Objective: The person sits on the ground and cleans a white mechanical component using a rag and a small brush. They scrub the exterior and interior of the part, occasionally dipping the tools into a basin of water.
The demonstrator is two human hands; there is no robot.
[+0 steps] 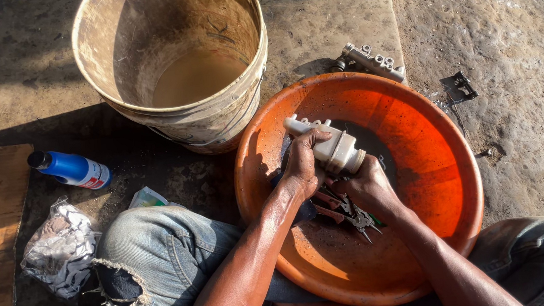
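Note:
Both hands work inside an orange plastic basin set between my knees. My left hand wraps over a white plastic cylinder-shaped part with small ports at its far end. From below, my right hand grips the part's near end. Under the hands, dark liquid pools in the basin bottom, and pliers-like metal tools with reddish handles lie there. A dark cloth shows partly beneath my left hand.
A dirty beige bucket with muddy water stands at the upper left. A blue bottle lies on its side near a crumpled plastic bag. A grey metal part and a small black piece rest on the concrete behind the basin.

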